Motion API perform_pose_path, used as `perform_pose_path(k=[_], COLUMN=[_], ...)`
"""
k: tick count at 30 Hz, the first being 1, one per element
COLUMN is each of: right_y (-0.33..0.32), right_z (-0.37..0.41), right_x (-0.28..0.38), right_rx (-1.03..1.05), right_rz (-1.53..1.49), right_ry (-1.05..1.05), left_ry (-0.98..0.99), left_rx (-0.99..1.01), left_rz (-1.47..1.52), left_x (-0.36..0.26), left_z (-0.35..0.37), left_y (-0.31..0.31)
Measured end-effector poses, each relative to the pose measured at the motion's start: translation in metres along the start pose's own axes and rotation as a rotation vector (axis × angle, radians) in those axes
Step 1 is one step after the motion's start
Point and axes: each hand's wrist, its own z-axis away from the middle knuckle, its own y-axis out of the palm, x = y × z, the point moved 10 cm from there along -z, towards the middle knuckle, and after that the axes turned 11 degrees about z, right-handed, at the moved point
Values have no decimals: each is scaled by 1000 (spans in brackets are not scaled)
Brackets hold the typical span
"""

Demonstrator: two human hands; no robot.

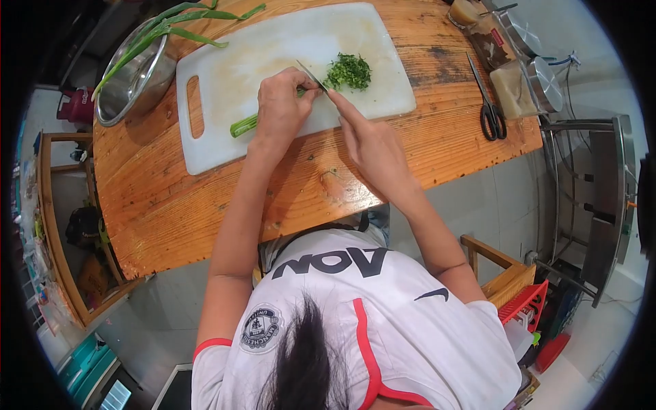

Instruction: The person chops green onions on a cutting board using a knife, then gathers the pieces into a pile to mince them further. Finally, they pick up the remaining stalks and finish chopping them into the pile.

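Green stalks (244, 126) are pinched in the left grip (280, 102), their thick cut ends sticking out below it on its left side. The bunched fingers clamp them down against a white plastic cutting board (232, 41). The right grip (374, 147) is closed on a knife (313, 75), whose handle it hides. One finger stretches along toward the blade, and the blade slants up and left from it, touching or very near the left grip's fingertips; which of the two cannot be told.

Just above the right grip, to the right of the blade, a small pile of finely chopped greens (350, 72) lies on the board. The board's slotted end is to the left of the left grip, and beneath the board is an orange-brown wooden table (157, 205).

Farther left of the left grip stands a shiny metal bowl (145, 96), with long whole green leaves (154, 34) draped over its rim and reaching across the board's far edge. Well to the right of the right grip, black-handled scissors (487, 113) lie on the wood, blades pointing away from the person. Just beyond them is a container with pale contents (514, 89), and next to that a round metal piece (546, 85).
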Motion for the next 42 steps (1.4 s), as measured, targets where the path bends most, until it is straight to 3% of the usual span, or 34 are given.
perform_pose_path(k=[6,8,18,30,35,42], right_y=[2,-8,-18,4,2,-18], right_z=[-5,6,7,2,-4,7], right_x=[-6,-14,-7,-2,-6,-27], right_rx=[5,38,30,32,12,52], right_rz=[-52,-161,-117,-16,-65,-185], right_ry=[23,110,70,15,5,173], left_ry=[157,148,42,104,176,201], left_rx=[-40,-49,14,20,-12,40], left_rz=[-138,-139,-49,-11,-148,-90], left_x=[-21,-18,-5,-12,-24,-20], left_z=[7,8,4,4,12,10], left_y=[0,0,1,0,5,6])
